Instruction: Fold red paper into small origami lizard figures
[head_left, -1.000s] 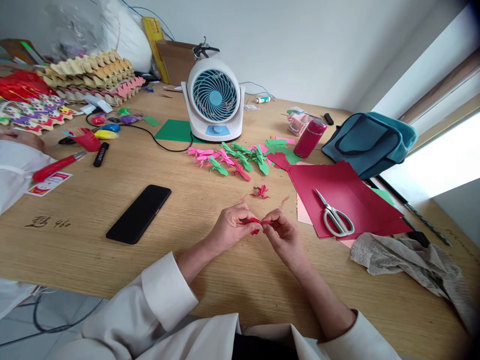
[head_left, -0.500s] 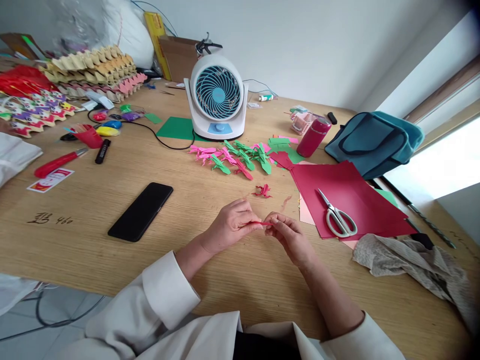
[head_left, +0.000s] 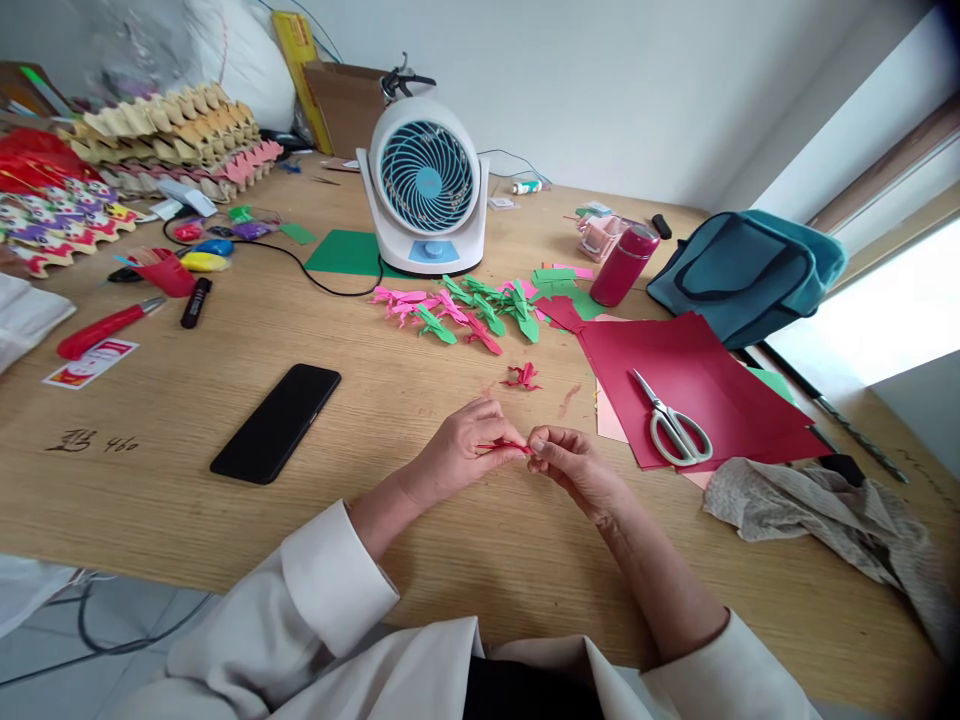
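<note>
Between my hands is a small, narrow piece of folded red paper (head_left: 504, 446), mostly covered by fingers. My left hand (head_left: 466, 445) pinches it along its length between thumb and fingers. The thumb and fingertips of my right hand (head_left: 568, 462) are closed on its right end. Just beyond my hands lies a folded red paper figure (head_left: 522, 376) with thin legs. Farther back is a cluster of pink, green and red folded paper figures (head_left: 461, 308). Scissors (head_left: 679, 425) with white handles rest on red paper sheets (head_left: 720, 370) to the right.
A black phone (head_left: 276, 424) lies on the left of the wooden table. A white fan (head_left: 427, 190) stands at the back. A red bottle (head_left: 625, 265), a teal bag (head_left: 750, 270) and a crumpled grey cloth (head_left: 787, 510) are on the right. A red-handled knife (head_left: 105, 328) lies far left.
My right fingers have shifted slightly left along the red paper, toward my left hand. More of the strip shows above my left thumb. The view has turned slightly.
</note>
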